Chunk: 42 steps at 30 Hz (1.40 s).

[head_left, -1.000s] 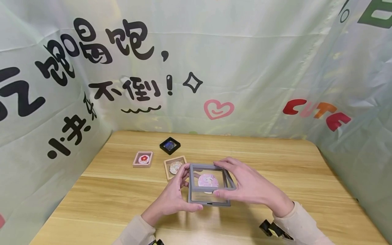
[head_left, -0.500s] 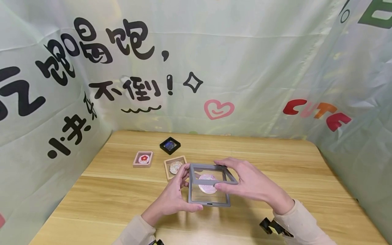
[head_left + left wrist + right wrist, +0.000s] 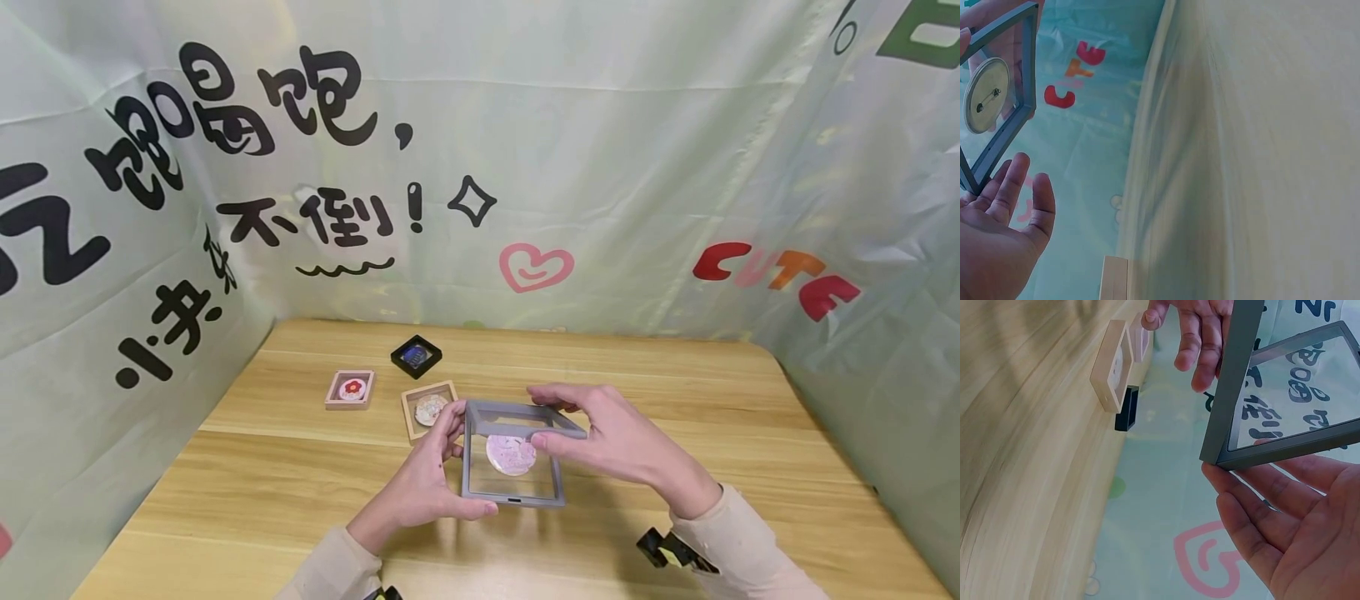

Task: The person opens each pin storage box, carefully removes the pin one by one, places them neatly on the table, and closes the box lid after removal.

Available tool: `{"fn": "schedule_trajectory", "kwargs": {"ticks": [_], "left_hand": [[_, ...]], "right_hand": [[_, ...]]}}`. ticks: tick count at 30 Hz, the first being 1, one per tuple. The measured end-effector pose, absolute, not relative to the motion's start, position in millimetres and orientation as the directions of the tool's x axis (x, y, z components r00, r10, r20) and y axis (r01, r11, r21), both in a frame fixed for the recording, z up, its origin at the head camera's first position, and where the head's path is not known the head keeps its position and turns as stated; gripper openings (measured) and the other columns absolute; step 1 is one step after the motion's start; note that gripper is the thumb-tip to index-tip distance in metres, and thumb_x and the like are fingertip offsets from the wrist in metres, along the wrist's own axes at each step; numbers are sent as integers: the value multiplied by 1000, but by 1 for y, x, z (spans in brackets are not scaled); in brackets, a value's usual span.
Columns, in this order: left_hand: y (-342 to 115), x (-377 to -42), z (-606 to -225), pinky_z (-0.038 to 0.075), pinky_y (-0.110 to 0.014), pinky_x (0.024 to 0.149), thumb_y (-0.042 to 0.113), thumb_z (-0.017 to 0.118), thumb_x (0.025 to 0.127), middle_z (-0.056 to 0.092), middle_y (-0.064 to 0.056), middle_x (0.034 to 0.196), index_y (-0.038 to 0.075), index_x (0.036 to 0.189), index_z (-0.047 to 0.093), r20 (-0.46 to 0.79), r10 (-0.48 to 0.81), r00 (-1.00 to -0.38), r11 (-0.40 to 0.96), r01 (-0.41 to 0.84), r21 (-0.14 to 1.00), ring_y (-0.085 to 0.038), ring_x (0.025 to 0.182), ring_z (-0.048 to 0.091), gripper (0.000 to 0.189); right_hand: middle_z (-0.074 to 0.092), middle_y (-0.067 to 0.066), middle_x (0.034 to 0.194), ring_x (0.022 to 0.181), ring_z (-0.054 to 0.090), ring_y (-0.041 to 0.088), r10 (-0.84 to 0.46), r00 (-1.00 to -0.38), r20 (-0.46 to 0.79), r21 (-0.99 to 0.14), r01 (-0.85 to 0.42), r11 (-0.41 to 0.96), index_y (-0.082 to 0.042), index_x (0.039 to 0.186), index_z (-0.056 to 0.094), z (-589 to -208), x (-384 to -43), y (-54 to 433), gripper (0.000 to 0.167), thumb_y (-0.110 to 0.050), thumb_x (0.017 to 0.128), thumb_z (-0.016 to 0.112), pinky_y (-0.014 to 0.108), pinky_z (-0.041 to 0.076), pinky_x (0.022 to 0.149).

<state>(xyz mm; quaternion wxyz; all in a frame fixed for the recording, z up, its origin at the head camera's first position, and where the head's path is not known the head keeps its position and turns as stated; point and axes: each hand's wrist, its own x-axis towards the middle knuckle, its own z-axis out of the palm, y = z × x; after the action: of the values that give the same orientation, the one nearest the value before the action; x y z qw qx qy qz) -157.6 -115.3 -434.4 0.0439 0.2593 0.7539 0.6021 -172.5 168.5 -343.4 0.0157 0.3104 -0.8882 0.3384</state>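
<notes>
A grey display frame (image 3: 513, 502) with clear film panes is held over the table, its lid (image 3: 491, 432) tilted up from the lower half. My left hand (image 3: 416, 483) grips the lower half, thumb at the near edge and fingers along the left side. My right hand (image 3: 622, 442) pinches the lid's right side, thumb on the near bar. On the lower pane sits a round pink-purple pin badge (image 3: 512, 460); its pin-fitted back (image 3: 985, 78) shows through the film in the left wrist view. In the right wrist view the raised lid (image 3: 1304, 447) stands at an angle.
Behind the left hand lies a light wooden-coloured frame (image 3: 408, 417) with a round badge. Farther left is a pink frame (image 3: 348, 406) with a red-flower badge, and behind them a black frame (image 3: 417, 340) holding something blue. A printed cloth (image 3: 637, 167) hangs around the wooden table (image 3: 262, 500).
My right hand has swung the lid's near edge farther up and back, uncovering more of the badge. My left hand and the lower half have stayed in place.
</notes>
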Motion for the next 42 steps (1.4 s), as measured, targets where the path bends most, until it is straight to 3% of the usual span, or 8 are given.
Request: {"fn": "schedule_trajectory", "kwargs": {"ticks": [4,12,20,30,42], "left_hand": [[-115,-158,-435,56,-36,107,19,102,64,62,-7,148,15,160,34,251,448,-858,140,344,928,-35,135,59,118],[-115,-159,-437,56,-35,107,21,101,66,61,-15,150,19,159,35,250,460,-852,146,350,925,-24,135,59,115],[-114,-158,-436,56,-46,107,19,102,64,64,-1,146,26,155,39,238,464,-853,128,330,935,-27,136,60,111],[-112,-157,-436,56,-46,106,18,102,63,64,1,145,28,155,39,232,467,-853,127,325,937,-22,134,60,111],[-111,-157,-436,56,-48,107,17,101,64,63,-4,148,27,155,40,221,475,-852,122,313,942,-16,135,59,111]], "right_hand": [[77,-4,132,119,72,14,-534,-811,238,-597,-556,578,-13,143,69,-345,-174,170,55,-44,98,73,46,59,103],[79,-7,127,115,74,10,-516,-828,220,-626,-525,576,-18,141,69,-345,-176,171,45,-41,103,67,39,60,98],[78,-9,119,107,72,9,-523,-825,213,-633,-524,570,-21,129,73,-347,-180,171,33,-42,104,65,36,59,93],[78,-14,101,98,72,4,-528,-813,246,-625,-550,554,-25,112,72,-348,-183,172,21,-42,106,60,30,56,84],[81,-6,115,104,75,12,-512,-830,220,-670,-510,540,-24,126,68,-350,-185,174,30,-44,108,55,40,58,87]]}}
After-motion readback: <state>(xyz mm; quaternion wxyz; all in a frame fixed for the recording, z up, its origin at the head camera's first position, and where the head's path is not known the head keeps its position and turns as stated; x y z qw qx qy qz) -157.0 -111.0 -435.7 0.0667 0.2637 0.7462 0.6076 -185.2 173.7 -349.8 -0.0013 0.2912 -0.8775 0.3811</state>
